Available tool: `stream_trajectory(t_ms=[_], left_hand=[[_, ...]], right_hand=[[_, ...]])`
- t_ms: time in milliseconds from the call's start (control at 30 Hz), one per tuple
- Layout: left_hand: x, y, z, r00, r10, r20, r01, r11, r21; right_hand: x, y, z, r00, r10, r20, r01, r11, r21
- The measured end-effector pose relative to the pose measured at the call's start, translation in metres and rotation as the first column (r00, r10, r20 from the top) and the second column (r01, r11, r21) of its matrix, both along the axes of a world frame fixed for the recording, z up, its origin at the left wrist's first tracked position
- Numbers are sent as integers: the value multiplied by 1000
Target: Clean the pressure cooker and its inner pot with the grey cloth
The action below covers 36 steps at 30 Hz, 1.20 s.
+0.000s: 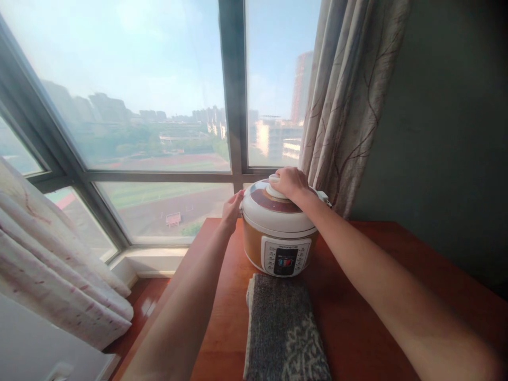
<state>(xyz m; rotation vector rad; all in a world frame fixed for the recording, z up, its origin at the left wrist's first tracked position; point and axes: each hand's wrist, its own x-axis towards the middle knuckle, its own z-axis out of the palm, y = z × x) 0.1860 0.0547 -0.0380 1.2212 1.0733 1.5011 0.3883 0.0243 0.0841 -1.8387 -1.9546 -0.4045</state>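
Observation:
A white and gold electric pressure cooker [253,244] stands upright on the wooden table, its control panel [286,256] facing me. My right hand [291,183] is closed over the white knob [274,182] on top of the lid [260,199], which sits on the cooker. At the cooker's left side, my left hand [231,210] grips the edge by the side handle; most of its fingers are hidden behind the rim. A folded grey towel [278,323] with a pale pattern lies just in front of the cooker, nearer to me.
The reddish wooden table [357,312] extends to the right beneath my forearm. Behind it are large windows with a grey frame [234,90]. Curtains hang at the right [353,106] and left [51,275]. A white sill [159,260] runs low beside the table.

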Motion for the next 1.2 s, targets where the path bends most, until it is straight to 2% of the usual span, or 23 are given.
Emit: stream_trajectory(t_ms=[167, 233, 300, 367, 433, 500, 567, 633, 700, 833, 933, 1033, 1133, 1200], left_hand=[[0, 1, -1, 1000, -3, -16, 2, 1000, -6], [-1, 2, -1, 999, -10, -30, 10, 1000, -1], [-4, 2, 1, 998, -27, -51, 28, 1000, 6], [-8, 2, 4, 996, -55, -75, 56, 998, 10], [-12, 2, 7, 992, -87, -97, 88, 996, 5], [-18, 3, 8, 989, -101, -107, 100, 995, -11], [-22, 5, 8, 991, -79, -108, 76, 996, -35], [-27, 6, 6, 993, -27, -111, 20, 997, -69], [-30, 7, 4, 992, 19, -127, -33, 994, -108], [-30, 3, 6, 983, 2, -182, -34, 984, -174], [-26, 1, 10, 977, -31, -212, -10, 982, -189], [-21, 1, 11, 974, -25, -224, -15, 984, -177], [-17, 1, 10, 977, -8, -212, -26, 987, -158], [-15, 1, 7, 984, 6, -180, -29, 992, -125]], right_hand=[[-2, -4, 1, 999, 7, -33, -7, 1000, -19], [1, -6, 3, 995, 66, -76, -70, 997, -39], [11, -9, 6, 966, 192, -174, -201, 979, -30], [29, -13, 7, 880, 338, -335, -354, 935, 14], [54, -17, 5, 737, 414, -534, -446, 892, 76], [84, -21, -1, 581, 364, -728, -413, 903, 122], [113, -25, -13, 461, 209, -862, -269, 959, 89], [137, -28, -30, 390, 62, -919, -121, 992, 15], [153, -32, -49, 355, -23, -934, -54, 998, -45], [161, -35, -81, 327, -85, -941, -54, 993, -108], [155, -32, -87, 348, -37, -937, -97, 992, -76], [147, -22, -74, 406, 71, -911, -140, 990, 15], [134, -10, -50, 473, 200, -858, -194, 974, 119], [121, -2, -31, 558, 293, -776, -283, 947, 154]])
